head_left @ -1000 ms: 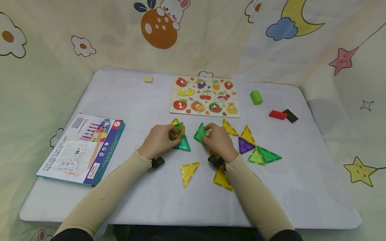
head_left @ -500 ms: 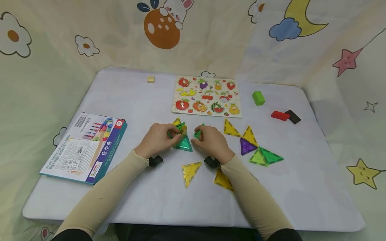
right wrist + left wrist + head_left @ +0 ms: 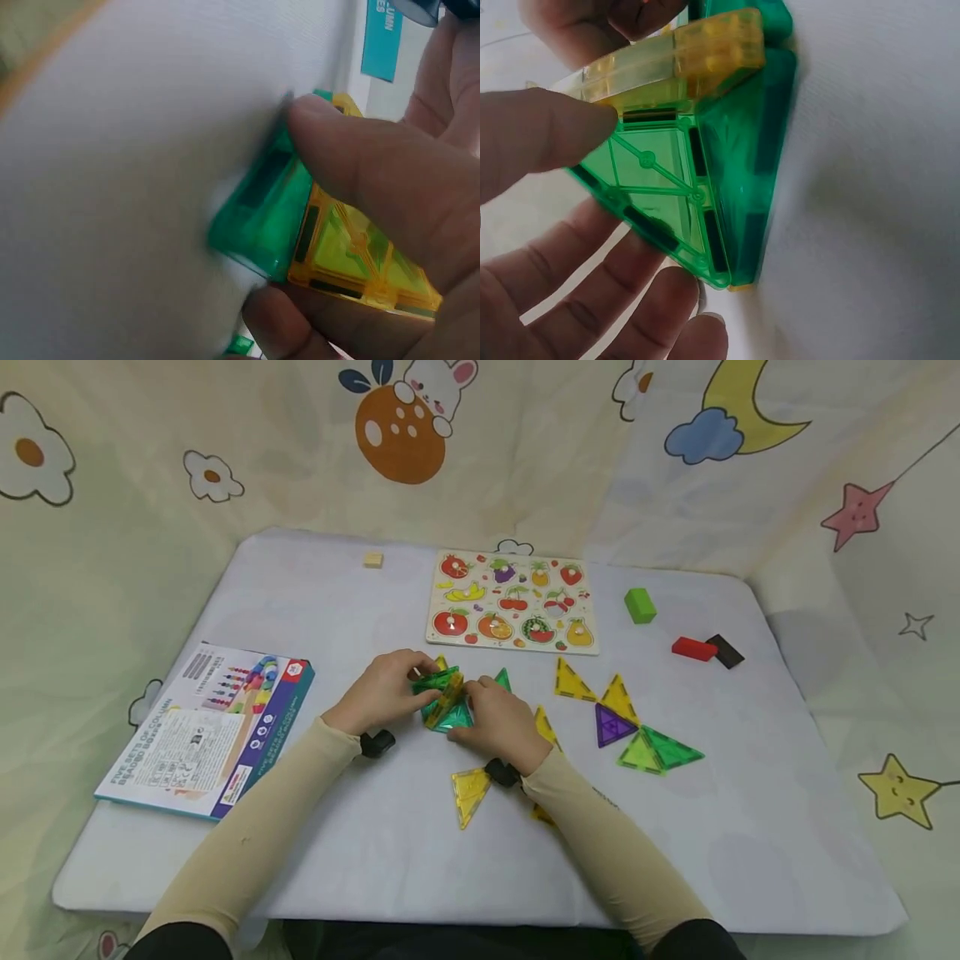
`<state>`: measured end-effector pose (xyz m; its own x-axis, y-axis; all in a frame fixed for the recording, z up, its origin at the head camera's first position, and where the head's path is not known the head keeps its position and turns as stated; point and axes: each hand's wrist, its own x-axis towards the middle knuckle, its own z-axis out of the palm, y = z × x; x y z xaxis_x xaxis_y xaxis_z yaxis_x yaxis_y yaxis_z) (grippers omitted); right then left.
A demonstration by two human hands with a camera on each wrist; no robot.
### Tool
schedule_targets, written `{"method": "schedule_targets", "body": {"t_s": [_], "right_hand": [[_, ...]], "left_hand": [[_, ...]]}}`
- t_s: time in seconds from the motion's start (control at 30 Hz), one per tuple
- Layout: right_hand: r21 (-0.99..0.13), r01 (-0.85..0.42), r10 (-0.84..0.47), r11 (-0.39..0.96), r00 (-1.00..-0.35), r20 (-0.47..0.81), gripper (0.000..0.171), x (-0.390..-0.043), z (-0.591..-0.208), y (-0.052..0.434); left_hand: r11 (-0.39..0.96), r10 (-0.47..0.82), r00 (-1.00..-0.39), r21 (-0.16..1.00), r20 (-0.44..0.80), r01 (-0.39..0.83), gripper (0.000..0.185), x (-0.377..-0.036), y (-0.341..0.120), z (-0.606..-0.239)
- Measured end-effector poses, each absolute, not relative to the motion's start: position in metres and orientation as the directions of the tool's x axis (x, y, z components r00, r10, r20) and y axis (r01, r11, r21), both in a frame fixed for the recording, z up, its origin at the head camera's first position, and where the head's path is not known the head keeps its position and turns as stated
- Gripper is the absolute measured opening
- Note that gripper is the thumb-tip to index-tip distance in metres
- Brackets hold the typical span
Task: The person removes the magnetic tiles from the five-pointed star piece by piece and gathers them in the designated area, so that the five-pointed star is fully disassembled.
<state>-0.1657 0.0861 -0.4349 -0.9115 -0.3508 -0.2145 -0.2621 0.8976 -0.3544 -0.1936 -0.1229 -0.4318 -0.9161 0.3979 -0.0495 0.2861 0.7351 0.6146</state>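
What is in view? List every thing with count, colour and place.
tile cluster: one, green and yellow, centre, between both grips
loose triangle tiles: at least eight; yellow, green, purple; centre and right of it
fruit puzzle: one, many-coloured, far centre
box: one, blue-white, left
blocks: four; tan far left; green, red, black far right
table: one, white
left grip: holds cluster
right grip: holds cluster

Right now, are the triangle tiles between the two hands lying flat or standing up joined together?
Standing up, joined. The green tile lies flat on the table, while the yellow tile rises edge to edge from it, held by the left hand and right hand.
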Motion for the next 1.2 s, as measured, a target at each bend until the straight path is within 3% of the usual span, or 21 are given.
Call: {"method": "schedule_targets", "body": {"t_s": [0.23, 0.5, 0.7, 1.2], "right_hand": [[-0.348, -0.280, -0.375, 0.895, -0.894, -0.246, 0.064, -0.171, -0.430, 0.095], [-0.360, -0.289, -0.402, 0.887, -0.867, -0.295, 0.066, -0.177, -0.430, 0.099], [-0.378, -0.307, -0.433, 0.873, -0.844, -0.316, 0.071, -0.177, -0.431, 0.098], [-0.388, -0.130, -0.274, 0.912, -0.898, -0.344, 0.062, -0.182, -0.428, 0.128]], "left_hand": [[0.707, 0.430, -0.901, 0.640, -0.052, 0.300, 0.036, -0.193, -0.121, -0.435], [0.640, 0.527, -0.850, 0.656, 0.004, 0.400, 0.059, -0.194, -0.113, -0.437], [0.552, 0.604, -0.797, 0.729, -0.015, 0.404, 0.040, -0.201, -0.109, -0.444], [0.606, 0.536, -0.841, 0.730, -0.080, 0.317, 0.040, -0.200, -0.112, -0.445]]}}
